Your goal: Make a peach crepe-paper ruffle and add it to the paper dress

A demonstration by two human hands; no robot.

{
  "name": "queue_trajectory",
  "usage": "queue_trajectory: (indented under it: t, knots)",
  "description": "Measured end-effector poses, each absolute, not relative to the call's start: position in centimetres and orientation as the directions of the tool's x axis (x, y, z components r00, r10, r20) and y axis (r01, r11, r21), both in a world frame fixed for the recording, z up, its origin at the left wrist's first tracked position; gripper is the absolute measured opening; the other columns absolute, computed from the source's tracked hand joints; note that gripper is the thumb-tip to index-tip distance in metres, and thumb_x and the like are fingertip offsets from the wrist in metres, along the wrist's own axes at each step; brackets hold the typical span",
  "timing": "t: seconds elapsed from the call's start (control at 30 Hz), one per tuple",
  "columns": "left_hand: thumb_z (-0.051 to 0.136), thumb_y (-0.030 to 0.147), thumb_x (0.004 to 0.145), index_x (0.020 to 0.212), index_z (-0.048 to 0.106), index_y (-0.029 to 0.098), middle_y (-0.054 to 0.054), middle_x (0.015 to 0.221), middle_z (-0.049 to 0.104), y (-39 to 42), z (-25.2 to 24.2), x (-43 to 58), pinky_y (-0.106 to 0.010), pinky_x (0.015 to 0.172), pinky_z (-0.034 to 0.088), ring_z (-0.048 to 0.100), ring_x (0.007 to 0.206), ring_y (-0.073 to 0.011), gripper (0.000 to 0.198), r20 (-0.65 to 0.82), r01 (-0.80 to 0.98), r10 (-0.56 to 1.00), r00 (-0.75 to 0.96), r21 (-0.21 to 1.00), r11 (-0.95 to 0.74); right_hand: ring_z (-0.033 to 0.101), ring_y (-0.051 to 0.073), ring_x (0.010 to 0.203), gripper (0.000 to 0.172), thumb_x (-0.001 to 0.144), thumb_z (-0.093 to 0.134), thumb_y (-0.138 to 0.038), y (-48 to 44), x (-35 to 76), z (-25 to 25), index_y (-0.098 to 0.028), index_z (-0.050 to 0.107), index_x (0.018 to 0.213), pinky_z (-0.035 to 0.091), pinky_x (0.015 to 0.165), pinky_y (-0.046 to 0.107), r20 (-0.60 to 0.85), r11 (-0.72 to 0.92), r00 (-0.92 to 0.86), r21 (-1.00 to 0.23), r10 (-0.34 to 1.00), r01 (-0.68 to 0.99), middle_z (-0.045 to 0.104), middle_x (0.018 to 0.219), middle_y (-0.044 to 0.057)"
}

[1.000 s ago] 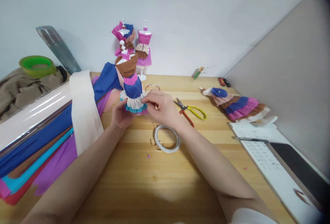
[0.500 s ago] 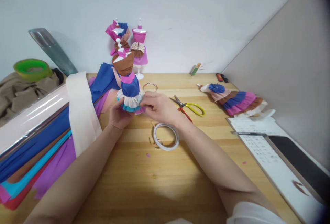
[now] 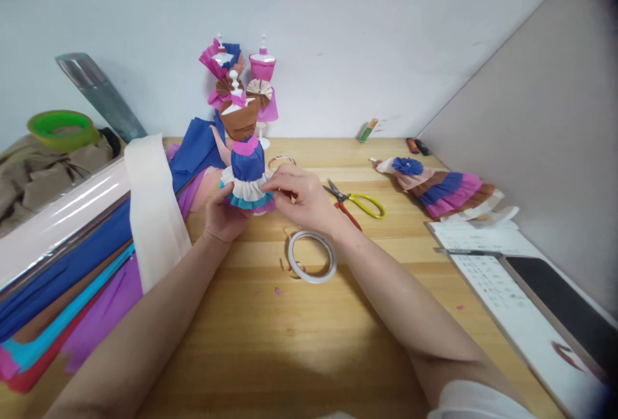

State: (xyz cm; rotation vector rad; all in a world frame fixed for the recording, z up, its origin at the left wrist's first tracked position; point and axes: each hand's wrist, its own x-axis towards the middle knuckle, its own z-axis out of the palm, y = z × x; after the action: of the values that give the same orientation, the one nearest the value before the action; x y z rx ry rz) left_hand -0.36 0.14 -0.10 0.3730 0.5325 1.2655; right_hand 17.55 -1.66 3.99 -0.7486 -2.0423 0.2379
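Gently, the right hand pinches the right edge of a white ruffle, its thumb and forefinger brought together there. The left hand curls around the skirt's lower left side, thumb in front, keeping the dress form upright above the counter, left of centre; I can't see whether its base touches down.

Much of the outfit is already on: brown top, pink waistband, blue upper skirt, then white and turquoise ruffles with a little purple below. What is left seems to be work on that white tier, though I can't tell whether its edge is fixed. It looks neat, the gathers fairly even, the brown top flaring wide beneath a white knobbed neck.

Just nearer lies a tape ring; to the right, scissors. Coloured sheets crowd the left. Two dressed stands wait by the far wall, and another dressed figure lies at far right.
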Motion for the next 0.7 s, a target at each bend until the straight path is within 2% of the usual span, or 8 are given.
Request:
queue_trajectory:
  t: [0.23, 0.43, 0.6, 0.7]
  knots:
    - [0.049, 0.022, 0.090, 0.112, 0.069, 0.016, -0.006, 0.096, 0.078, -0.05, -0.06, -0.25, -0.028, 0.086, 0.055, 0.073, 0.090, -0.0182, 0.030, -0.107, -0.811, 0.972, 0.209, 0.536, 0.233, 0.063, 0.017, 0.085, 0.032, 0.078, 0.050, -0.003, -1.42, 17.44, 4.19, -0.019, 0.073, 0.092, 0.051, 0.072, 0.030, 0.670, 0.768, -0.381, -0.510, 0.637, 0.388, 0.066, 0.092, 0.006]
    - [0.051, 0.030, 0.094, 0.126, 0.064, 0.017, -0.008, 0.114, 0.075, 0.03, -0.08, -0.20, -0.031, 0.099, 0.051, 0.068, 0.111, -0.0201, 0.037, -0.024, -0.816, 0.966, 0.258, 0.530, 0.231, 0.065, 0.020, 0.100, 0.035, 0.078, 0.049, -0.002, -0.94, 17.61, 4.24, -0.019, 0.073, 0.096, 0.052, 0.088, 0.036, 0.682, 0.778, -0.376, -0.523, 0.627, 0.347, 0.068, 0.102, 0.009]
    - [0.050, 0.036, 0.096, 0.131, 0.061, 0.020, -0.008, 0.115, 0.074, -0.06, 0.01, -0.15, -0.035, 0.101, 0.050, 0.066, 0.116, -0.0220, 0.040, -0.006, -0.832, 0.967, 0.254, 0.509, 0.221, 0.066, 0.019, 0.098, 0.034, 0.081, 0.045, -0.003, -0.83, 17.69, 4.30, -0.021, 0.072, 0.092, 0.052, 0.088, 0.036, 0.691, 0.725, -0.243, -0.589, 0.681, 0.356, 0.071, 0.099, 0.008]
    - [0.051, 0.034, 0.096, 0.135, 0.058, 0.020, -0.007, 0.115, 0.075, -0.32, 0.32, 0.25, -0.033, 0.101, 0.050, 0.068, 0.113, -0.0212, 0.042, 0.016, -0.847, 0.964, 0.264, 0.483, 0.224, 0.066, 0.019, 0.098, 0.034, 0.080, 0.046, -0.003, -0.87, 17.56, 4.39, -0.021, 0.072, 0.092, 0.051, 0.092, 0.037, 0.682, 0.762, -0.347, -0.536, 0.644, 0.363, 0.072, 0.098, 0.007]
